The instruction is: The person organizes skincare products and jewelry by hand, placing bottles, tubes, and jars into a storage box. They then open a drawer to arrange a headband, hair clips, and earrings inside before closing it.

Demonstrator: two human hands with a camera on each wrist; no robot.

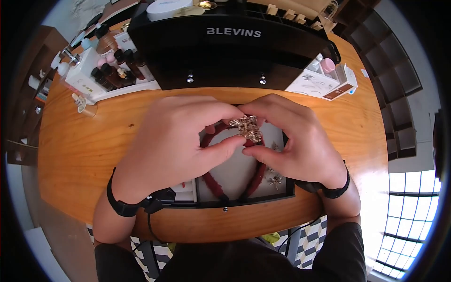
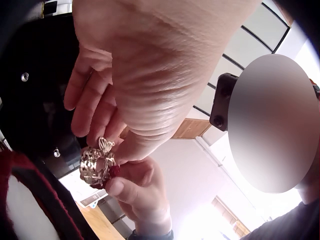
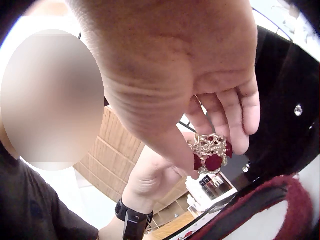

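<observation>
Both hands hold a small gold openwork ornament with a butterfly shape and dark red round pieces. My left hand pinches it from the left between thumb and fingers. From the right, my right hand grips it with thumb and forefinger. In the left wrist view the ornament looks curved like a band. Under the hands, a fuzzy dark red headband lies in a black-edged drawer tray. Small dragonfly-like jewelry lies on the tray's right side.
A black BLEVINS box with two crystal knobs stands behind the hands. To its left is a white organizer with dark bottles; to its right, another white box. The tray sits near the wooden table's front edge.
</observation>
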